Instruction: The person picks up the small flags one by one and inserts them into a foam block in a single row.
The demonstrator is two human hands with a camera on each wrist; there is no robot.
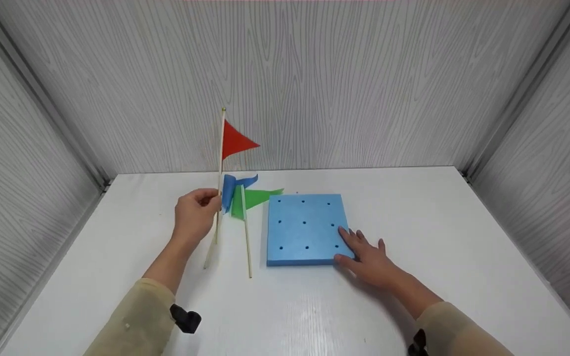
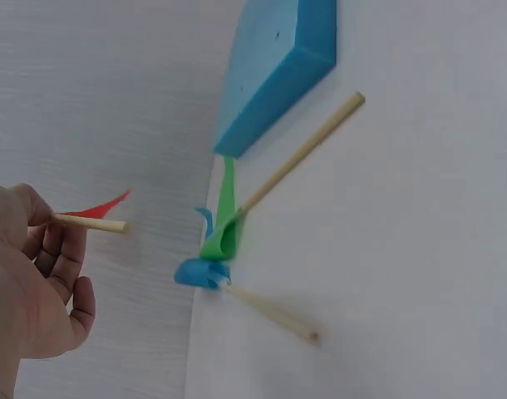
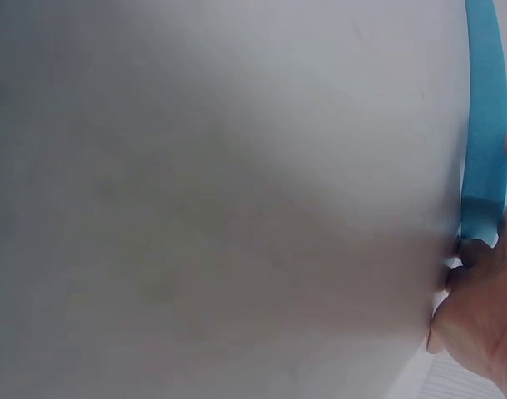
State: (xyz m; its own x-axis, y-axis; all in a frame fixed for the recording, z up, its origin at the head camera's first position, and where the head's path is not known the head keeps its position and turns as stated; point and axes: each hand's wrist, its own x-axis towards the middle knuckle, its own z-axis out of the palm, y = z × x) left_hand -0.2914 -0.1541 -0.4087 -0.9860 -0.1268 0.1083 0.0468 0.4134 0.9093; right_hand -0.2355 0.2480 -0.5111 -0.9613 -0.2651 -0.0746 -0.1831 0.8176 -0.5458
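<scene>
On the white table (image 1: pixel 438 212), just left of the blue board (image 1: pixel 292 235), holds a red flag (image 1: pixel 235 138) nearly upright in the left hand (image 1: pixel 195 212), pinching its thin stick (image 1: pixel 220 170) between thumb and fingers. From the head, sees the full height of the flag against the grey wood-grained wall (image 1: pixel 344 89), with a small bead (image 1: pixel 224 109) at the top. From the left wrist, sees instead the blunt lower end of that stick, raised off the table, and a narrow, near edge-on slip of red cloth; also makes out the other fingers of that hand, loosely bent and clear of the stick.

Beside the left hand, finds a blue flag (image 1: pixel 229 190) and a green flag (image 1: pixel 255 198) lying on the table, the green tip close to the board's far left corner. In the left wrist view, catches the curled folds of both cloths and the thick side of the board; from the head, counts nine small holes in three rows across its top.

At the near right corner of the board, lays the right hand (image 1: pixel 369 259) with fingers spread, index finger on the top and thumb at the near edge. From the right wrist, sees just part of this hand beside a strip of blue side wall, with some fingertips low by the table; cannot tell the pressure. Only from the head, makes out the pale sleeves (image 1: pixel 139 316).
</scene>
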